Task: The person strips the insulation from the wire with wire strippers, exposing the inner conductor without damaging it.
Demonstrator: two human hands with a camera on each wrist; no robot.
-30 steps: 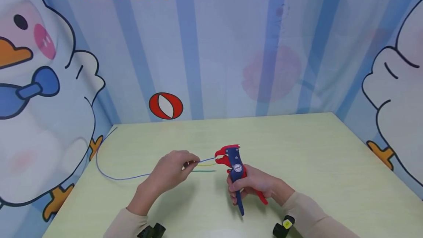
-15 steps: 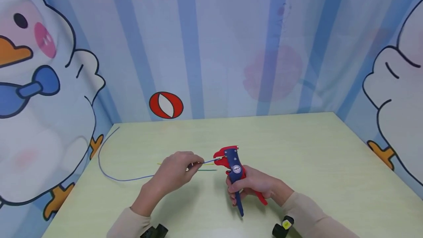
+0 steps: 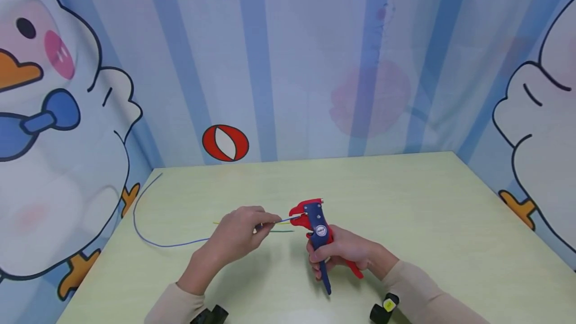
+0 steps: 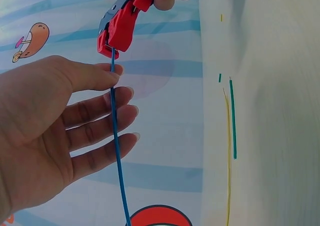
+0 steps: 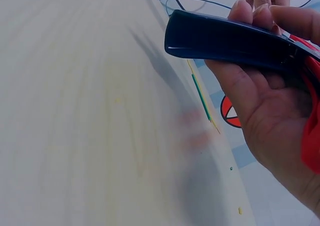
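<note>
A long blue wire (image 4: pixel 116 131) runs through my left hand (image 3: pixel 240 231), whose thumb and index finger pinch it close to one end. That end sits in the red jaws of a wire stripper (image 3: pixel 320 231) with a dark blue body. My right hand (image 3: pixel 344 250) grips the stripper by its blue and red handles, holding it upright above the table. The wire's other end curves over the table at the left. Below my left hand lie a yellow wire (image 4: pixel 229 161) and a short green wire (image 4: pixel 233 121), side by side.
The pale table (image 3: pixel 405 204) reaches back to a blue striped cloth backdrop (image 3: pixel 306 64) printed with ducks. Small cut bits, a green scrap (image 4: pixel 220 77) and a yellow scrap (image 4: pixel 222 17), lie near the wires.
My left hand has moved slightly right, bringing the blue wire further into the stripper's jaws. The stripper has shifted a little left in the right hand's grip.
</note>
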